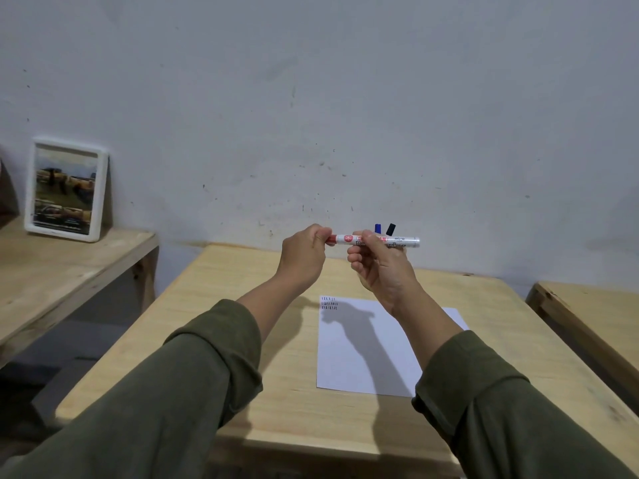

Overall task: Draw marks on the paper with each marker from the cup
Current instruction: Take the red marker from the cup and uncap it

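I hold a white marker with red print (344,238) level in the air above the far part of the table. My left hand (303,259) pinches its red cap end; my right hand (378,267) grips the barrel. Behind my right hand, the blue cap (378,228) and the black cap (390,229) of two other markers stick up; the cup that holds them is hidden. A white sheet of paper (349,354) lies on the table below my hands, with three short rows of dark marks (329,303) at its top left corner.
The light wooden table (242,340) stands against a grey wall. A wooden shelf (62,267) at the left carries a white-framed picture (65,190). Another wooden surface (587,316) sits at the right, across a narrow gap.
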